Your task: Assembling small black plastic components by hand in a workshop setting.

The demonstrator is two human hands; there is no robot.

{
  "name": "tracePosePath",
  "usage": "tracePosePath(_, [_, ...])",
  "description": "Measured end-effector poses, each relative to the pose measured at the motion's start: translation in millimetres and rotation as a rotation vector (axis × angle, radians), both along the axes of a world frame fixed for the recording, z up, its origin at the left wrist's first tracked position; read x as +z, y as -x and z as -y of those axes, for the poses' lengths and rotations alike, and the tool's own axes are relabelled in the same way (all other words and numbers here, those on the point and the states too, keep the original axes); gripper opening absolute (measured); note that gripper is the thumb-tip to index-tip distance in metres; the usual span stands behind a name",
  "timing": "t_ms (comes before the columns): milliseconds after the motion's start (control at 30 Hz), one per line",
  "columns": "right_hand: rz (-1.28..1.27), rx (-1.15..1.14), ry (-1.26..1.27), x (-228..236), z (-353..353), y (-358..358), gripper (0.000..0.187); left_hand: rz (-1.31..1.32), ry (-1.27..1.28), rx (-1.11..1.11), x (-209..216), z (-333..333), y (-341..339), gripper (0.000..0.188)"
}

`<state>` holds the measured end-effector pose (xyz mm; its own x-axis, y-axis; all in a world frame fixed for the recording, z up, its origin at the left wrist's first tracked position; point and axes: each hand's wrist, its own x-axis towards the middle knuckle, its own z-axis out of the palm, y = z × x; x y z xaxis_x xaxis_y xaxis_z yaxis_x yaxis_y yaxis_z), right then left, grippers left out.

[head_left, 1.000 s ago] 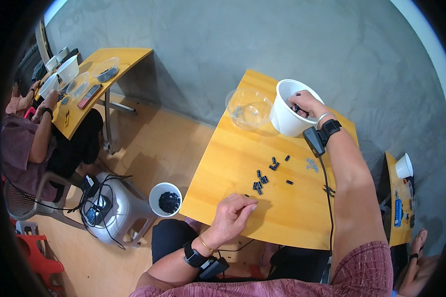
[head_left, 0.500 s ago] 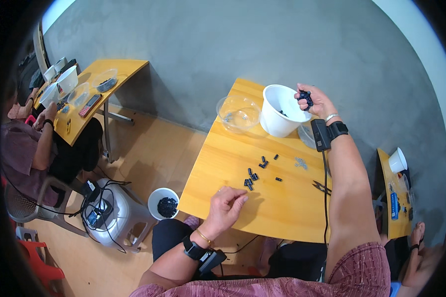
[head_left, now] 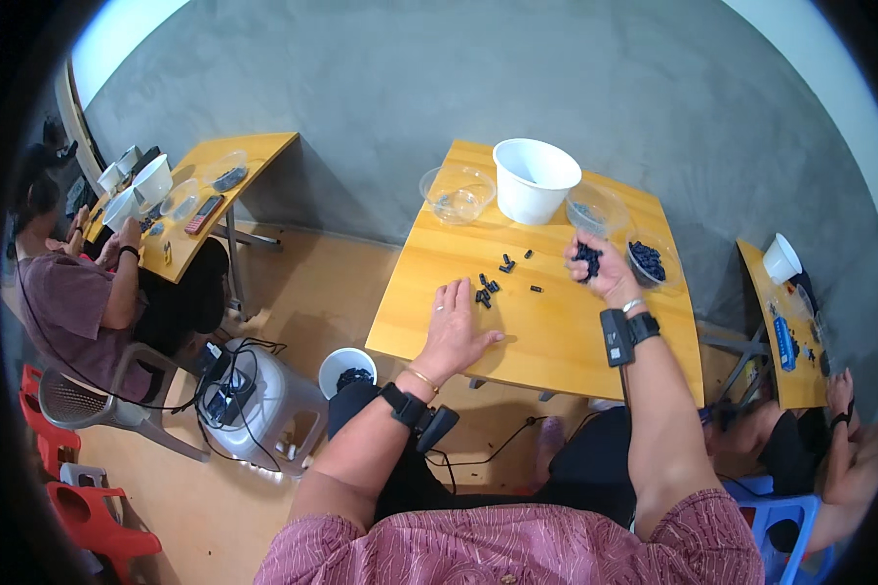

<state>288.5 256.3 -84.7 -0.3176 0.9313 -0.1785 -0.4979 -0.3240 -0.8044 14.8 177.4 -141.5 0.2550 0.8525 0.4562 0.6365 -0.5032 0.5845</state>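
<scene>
My right hand [head_left: 607,273] is closed round a handful of small dark parts [head_left: 587,260], held above the right side of the wooden table [head_left: 556,341]. Just right of it stands a clear bowl [head_left: 651,258] with more dark parts inside. My left hand [head_left: 457,333] rests on the table near its front edge, fingers stretched out and nothing in it. Close to its fingertips lie several short black cylinders [head_left: 485,295], with a few more scattered to the right. Behind them is a white bucket [head_left: 535,190], between a clear bowl [head_left: 458,198] and another clear bowl [head_left: 596,209].
On the floor left of the table stands a white bucket [head_left: 346,357] with black pieces. A grey stool [head_left: 273,390] carries devices and cables. One person works at a table [head_left: 254,148] on the left; another sits by a table [head_left: 785,385] on the right.
My right hand has come down from the white bucket's rim toward the table, still gripping dark parts. My left hand has gone from curled fingers to stretched out. The whole view has shifted.
</scene>
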Motion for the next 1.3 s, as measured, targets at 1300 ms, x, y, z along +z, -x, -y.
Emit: tracePosePath(1300, [-0.197, -0.520, -0.148, -61, 30, 30, 0.017, -0.573, 0.027, -0.123, 7, -93, -95, 0.064])
